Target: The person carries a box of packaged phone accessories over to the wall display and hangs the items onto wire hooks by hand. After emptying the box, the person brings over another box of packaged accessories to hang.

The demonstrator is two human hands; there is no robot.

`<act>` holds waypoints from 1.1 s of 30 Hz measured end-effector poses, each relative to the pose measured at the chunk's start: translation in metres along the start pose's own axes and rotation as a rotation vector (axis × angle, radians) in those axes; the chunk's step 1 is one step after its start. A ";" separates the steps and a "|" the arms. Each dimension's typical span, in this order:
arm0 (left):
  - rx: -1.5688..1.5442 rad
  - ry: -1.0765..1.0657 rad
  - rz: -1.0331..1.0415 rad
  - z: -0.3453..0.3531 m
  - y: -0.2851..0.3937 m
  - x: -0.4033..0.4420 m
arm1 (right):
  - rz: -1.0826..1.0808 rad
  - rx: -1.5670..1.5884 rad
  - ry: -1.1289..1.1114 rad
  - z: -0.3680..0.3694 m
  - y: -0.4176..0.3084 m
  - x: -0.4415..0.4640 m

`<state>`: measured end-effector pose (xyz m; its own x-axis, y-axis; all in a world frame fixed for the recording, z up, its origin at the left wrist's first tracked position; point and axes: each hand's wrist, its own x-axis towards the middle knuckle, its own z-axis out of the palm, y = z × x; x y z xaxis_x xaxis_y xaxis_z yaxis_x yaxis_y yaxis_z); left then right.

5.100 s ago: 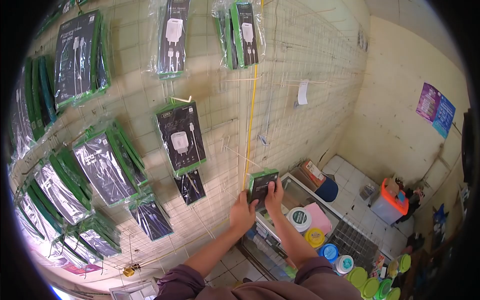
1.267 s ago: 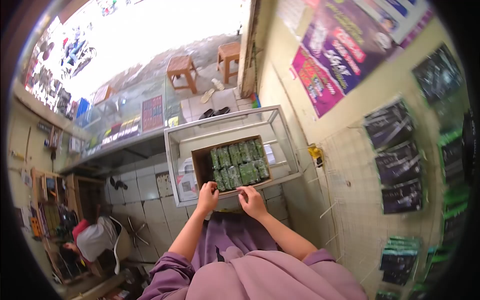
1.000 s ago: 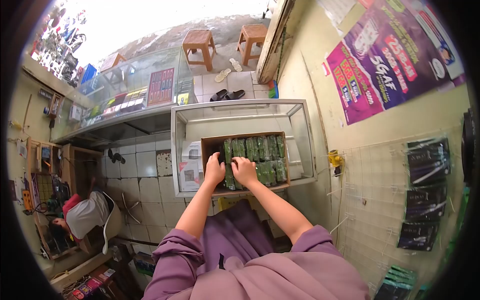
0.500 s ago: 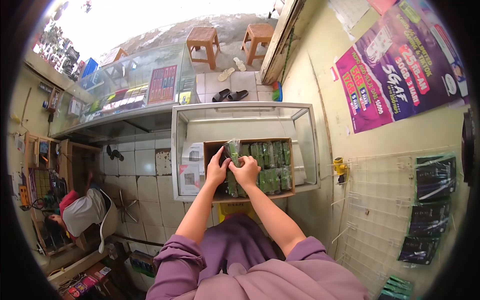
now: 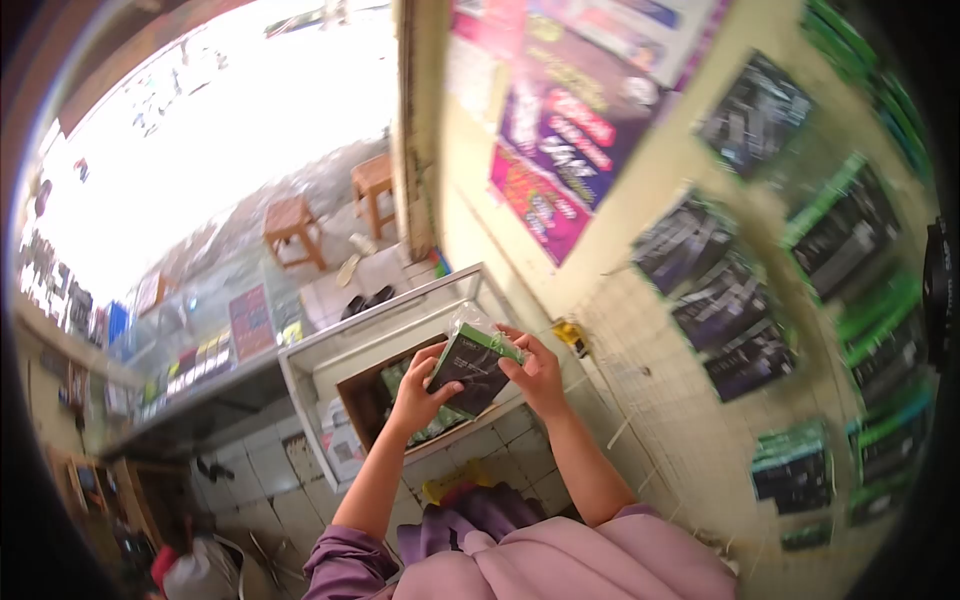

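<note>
A flat black packet with green edges and a clear plastic wrap (image 5: 473,368) is held up between my hands, tilted. My left hand (image 5: 415,394) grips its left side, thumb across the front. On the right edge, near the top, the fingers of my right hand (image 5: 536,370) are closed. Below and behind the packet lies an open cardboard box (image 5: 362,402) with several green-edged packets (image 5: 402,375) inside, partly hidden by my left hand and the held packet. The box sits on a glass display case (image 5: 312,374).
To the right, a wire wall rack (image 5: 640,380) holds several hanging packets (image 5: 735,300). Posters (image 5: 575,130) cover the wall above. A longer glass counter (image 5: 190,375) stands left, with two stools (image 5: 292,228) beyond. A person in a light top (image 5: 205,572) is at lower left.
Both hands have come up out of the box with a packet. My view has turned right, bringing more of the hanging packets into sight.
</note>
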<state>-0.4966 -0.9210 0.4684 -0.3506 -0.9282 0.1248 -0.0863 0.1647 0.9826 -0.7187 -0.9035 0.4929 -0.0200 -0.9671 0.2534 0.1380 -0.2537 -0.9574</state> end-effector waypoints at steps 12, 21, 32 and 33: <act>-0.155 -0.241 0.373 0.251 0.160 -0.073 | -0.211 -0.413 0.795 -0.092 -0.150 -0.256; -0.465 -0.942 0.412 0.414 0.193 -0.178 | -0.215 -0.730 1.272 -0.128 -0.252 -0.422; -0.345 -1.339 0.798 0.547 0.310 -0.290 | -0.591 -0.872 1.845 -0.192 -0.322 -0.572; -0.355 -1.330 0.840 0.558 0.314 -0.297 | -0.550 -1.035 1.901 -0.203 -0.324 -0.585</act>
<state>-0.9400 -0.4070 0.6624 -0.7215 0.3438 0.6010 0.6809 0.1945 0.7061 -0.9529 -0.2585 0.6263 -0.5918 0.4628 0.6601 -0.6112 0.2762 -0.7417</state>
